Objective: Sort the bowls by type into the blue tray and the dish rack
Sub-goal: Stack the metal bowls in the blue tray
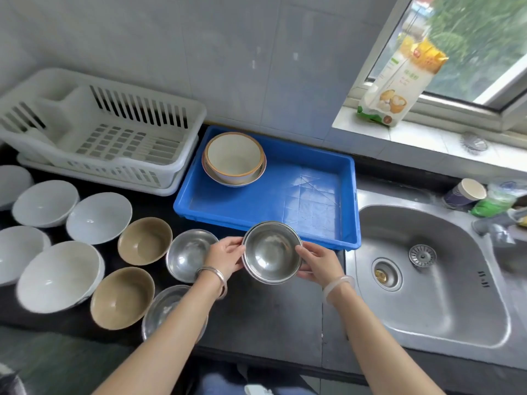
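Both hands hold a steel bowl [271, 252] just in front of the blue tray [313, 223]; it looks like two stacked. My left hand [225, 256] grips its left rim, my right hand [318, 260] its right rim. In the tray's far left corner sits a cream bowl [233, 156] nested in another. The white dish rack [114, 132] stands to the tray's left with no bowls in it. On the dark counter at left lie two more steel bowls [189, 253], two tan bowls [144, 240] and several white bowls [60, 276].
A steel sink [427, 280] with a strainer plug lies to the right. A flour bag [399, 81] leans on the window sill. A paper cup [464, 193] and green packaging sit behind the sink. A tiled wall rises behind the rack and tray.
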### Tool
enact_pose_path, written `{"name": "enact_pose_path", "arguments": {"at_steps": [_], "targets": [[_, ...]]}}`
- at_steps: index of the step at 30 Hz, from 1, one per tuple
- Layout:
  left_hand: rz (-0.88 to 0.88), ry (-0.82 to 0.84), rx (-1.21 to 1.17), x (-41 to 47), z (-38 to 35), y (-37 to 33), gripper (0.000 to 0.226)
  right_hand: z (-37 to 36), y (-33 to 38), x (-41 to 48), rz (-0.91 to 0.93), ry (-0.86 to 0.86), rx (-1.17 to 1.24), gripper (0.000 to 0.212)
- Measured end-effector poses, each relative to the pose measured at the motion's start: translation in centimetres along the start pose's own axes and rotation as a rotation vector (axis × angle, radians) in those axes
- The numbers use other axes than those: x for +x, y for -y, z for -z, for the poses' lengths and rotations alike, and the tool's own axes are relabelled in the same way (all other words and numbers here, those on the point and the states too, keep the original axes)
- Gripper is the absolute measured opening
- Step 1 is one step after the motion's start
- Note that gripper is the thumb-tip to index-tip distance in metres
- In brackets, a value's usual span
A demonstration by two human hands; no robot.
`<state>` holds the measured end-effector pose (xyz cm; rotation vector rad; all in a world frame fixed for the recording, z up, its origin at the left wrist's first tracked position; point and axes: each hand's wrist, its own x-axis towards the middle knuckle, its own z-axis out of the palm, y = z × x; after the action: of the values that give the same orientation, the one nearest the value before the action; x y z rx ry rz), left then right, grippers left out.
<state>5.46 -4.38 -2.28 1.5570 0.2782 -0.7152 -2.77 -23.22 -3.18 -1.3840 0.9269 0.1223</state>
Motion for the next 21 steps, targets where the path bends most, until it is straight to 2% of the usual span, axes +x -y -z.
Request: {"name": "enact_pose_path", "arguments": {"at_steps": [9, 13, 16, 21], "targets": [[-0.036, 0.062, 0.051, 5.8, -3.5, -6.6, 0.028, 0.5, 6.3, 3.9, 0.048, -0.112, 0.054, 0.022], [-0.032, 0.042, 0.042, 9.3, -5.6, -7.4, 0.030, 1.2, 8.1, 6.8, 0.016, -0.153, 0.064, 0.030], [-0.021, 0.033, 0.031, 11.6, -7.0, -7.5, 0.029, 1.4, 8.9, 9.2, -0.044, -0.153, 0.078, 0.029], [-0.011, -0.016, 0.161, 15.1, -8.6, -6.7, 0.031, 1.6, 9.0, 12.8, -0.102, -0.146, 0.093, 0.030]]}}
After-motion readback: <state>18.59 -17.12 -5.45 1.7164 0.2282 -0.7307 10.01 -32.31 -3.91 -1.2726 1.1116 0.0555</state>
